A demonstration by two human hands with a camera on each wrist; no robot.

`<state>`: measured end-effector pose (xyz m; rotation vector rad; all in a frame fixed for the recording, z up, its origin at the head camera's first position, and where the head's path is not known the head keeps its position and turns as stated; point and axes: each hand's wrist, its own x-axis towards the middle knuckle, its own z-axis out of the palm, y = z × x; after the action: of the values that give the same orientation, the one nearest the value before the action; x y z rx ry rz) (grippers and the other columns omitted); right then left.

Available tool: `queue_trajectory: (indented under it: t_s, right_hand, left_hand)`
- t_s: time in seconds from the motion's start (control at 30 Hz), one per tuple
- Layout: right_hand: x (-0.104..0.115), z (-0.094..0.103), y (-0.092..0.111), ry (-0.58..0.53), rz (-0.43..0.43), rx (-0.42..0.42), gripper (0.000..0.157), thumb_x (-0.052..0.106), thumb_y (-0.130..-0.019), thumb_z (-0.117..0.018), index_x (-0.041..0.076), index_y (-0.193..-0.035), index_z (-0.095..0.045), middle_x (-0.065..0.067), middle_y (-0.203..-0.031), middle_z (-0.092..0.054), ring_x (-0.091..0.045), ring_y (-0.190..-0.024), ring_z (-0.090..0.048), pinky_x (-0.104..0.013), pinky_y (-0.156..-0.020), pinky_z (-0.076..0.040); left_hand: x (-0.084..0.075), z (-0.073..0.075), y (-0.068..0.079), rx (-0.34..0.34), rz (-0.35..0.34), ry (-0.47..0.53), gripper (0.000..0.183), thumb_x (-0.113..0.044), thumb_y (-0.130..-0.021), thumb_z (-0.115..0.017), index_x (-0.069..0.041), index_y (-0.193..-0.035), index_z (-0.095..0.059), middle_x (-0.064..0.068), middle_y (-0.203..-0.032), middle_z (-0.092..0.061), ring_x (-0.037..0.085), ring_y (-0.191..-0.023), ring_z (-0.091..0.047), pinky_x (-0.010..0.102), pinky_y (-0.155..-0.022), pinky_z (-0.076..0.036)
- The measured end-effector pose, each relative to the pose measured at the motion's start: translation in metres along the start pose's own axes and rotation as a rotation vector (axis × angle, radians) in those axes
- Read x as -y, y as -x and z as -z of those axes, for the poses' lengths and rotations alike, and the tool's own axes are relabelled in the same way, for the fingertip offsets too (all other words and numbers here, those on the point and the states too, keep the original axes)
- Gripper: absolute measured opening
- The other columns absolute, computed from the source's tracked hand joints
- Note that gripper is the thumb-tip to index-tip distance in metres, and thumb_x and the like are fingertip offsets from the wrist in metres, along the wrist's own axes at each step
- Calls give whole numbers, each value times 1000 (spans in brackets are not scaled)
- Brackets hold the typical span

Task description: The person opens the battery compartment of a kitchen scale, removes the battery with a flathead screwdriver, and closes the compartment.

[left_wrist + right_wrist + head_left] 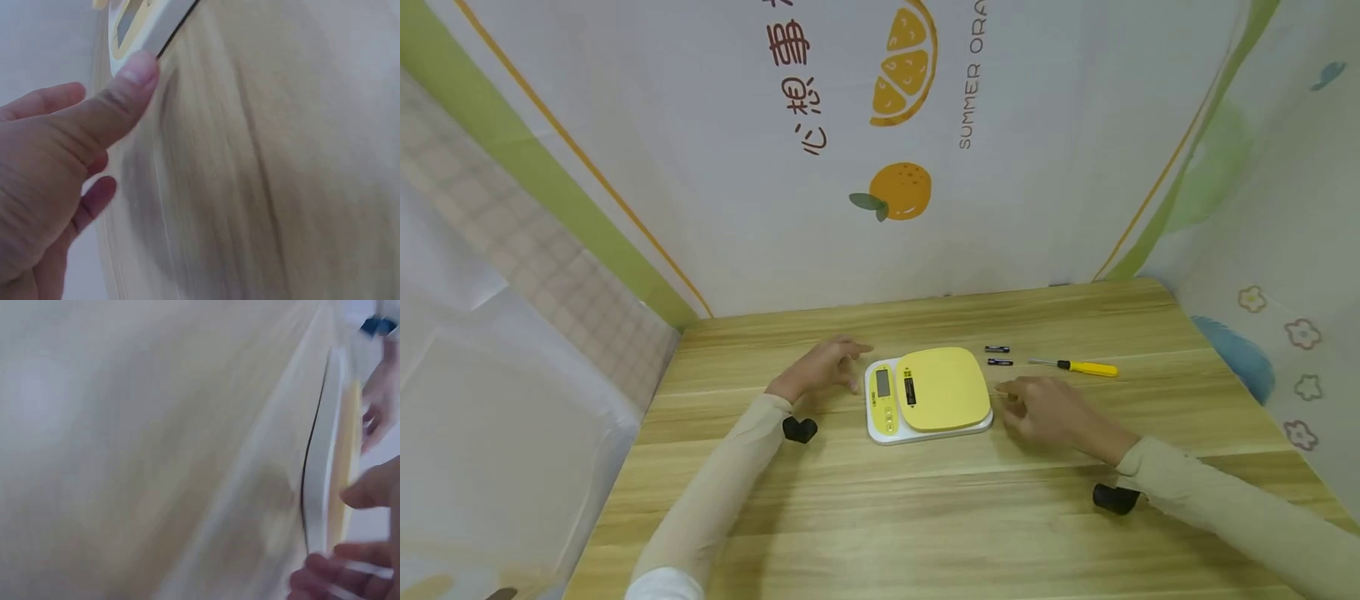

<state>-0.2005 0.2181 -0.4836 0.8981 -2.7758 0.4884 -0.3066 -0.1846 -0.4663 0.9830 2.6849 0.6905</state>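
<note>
A yellow and white kitchen scale (pixel 943 387) lies flat on the wooden table, its small display and buttons on the left side. My left hand (pixel 823 367) is just left of the scale, fingers loosely bent and holding nothing. In the left wrist view, the thumb (pixel 128 87) appears close to the corner of the scale (pixel 153 25); contact cannot be made out. My right hand (pixel 1047 408) hovers by the scale's right edge with thumb and fingers apart. The right wrist view shows its blurred fingers (pixel 337 575) beside the white rim of the scale (pixel 322 469).
Two small dark batteries (pixel 997 349) lie to the right of the scale, near its far corner. Beyond them rests a screwdriver with a yellow handle (pixel 1093 368). A white printed cloth (pixel 737 225) hangs along the table's back edge, and more cloth lines both sides.
</note>
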Motion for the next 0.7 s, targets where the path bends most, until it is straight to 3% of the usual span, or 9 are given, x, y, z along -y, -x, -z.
queue_trajectory:
  t_s: [0.03, 0.13, 0.17, 0.23, 0.4, 0.7]
  right_hand:
    - [5, -3, 2, -30, -52, 19, 28, 31, -87, -80, 5, -93, -74, 3, -71, -65, -4, -56, -46, -19, -44, -35]
    - [16, -12, 5, -80, -158, 46, 45, 54, -83, -82, 15, -74, -62, 8, -60, -42, -5, -55, -31, -20, -47, -24]
    - [18, -15, 5, -90, -188, 45, 50, 61, -80, -81, 18, -71, -58, 8, -59, -38, -5, -55, -30, -21, -46, -22]
    - [23, -20, 4, -102, -230, 36, 51, 67, -75, -82, 19, -77, -63, 9, -60, -38, -6, -56, -30, -22, -46, -22]
    - [32, -26, 0, -100, -283, 29, 59, 64, -70, -85, 12, -96, -75, 6, -68, -49, -10, -61, -38, -24, -48, -29]
    - [31, -30, -1, -80, -268, -6, 49, 59, -73, -85, 17, -73, -60, 6, -65, -40, -9, -57, -34, -23, -45, -27]
  left_hand:
    - [1, 0, -1, 19, 13, 6, 82, -26, -75, -89, -8, -147, -55, 9, -125, -62, 18, -97, -61, 32, -89, -57]
    - [2, 0, -6, 78, 47, 14, 83, -27, -73, -89, -11, -148, -56, 5, -114, -61, 15, -89, -56, 29, -81, -54]
    - [1, 0, -8, 97, 60, 13, 83, -27, -73, -89, -12, -148, -56, 4, -112, -60, 15, -87, -54, 28, -79, -53]
    - [-1, 0, -11, 125, 81, 7, 82, -26, -73, -89, -13, -147, -57, 3, -110, -59, 16, -85, -52, 28, -77, -51]
    - [-9, 1, -18, 170, 109, 8, 80, -24, -71, -90, -13, -144, -60, 5, -112, -59, 17, -83, -54, 27, -76, -51]
    - [-12, -5, -16, 146, 66, 36, 70, -18, -73, -91, -11, -138, -65, 5, -107, -57, 19, -88, -49, 27, -73, -49]
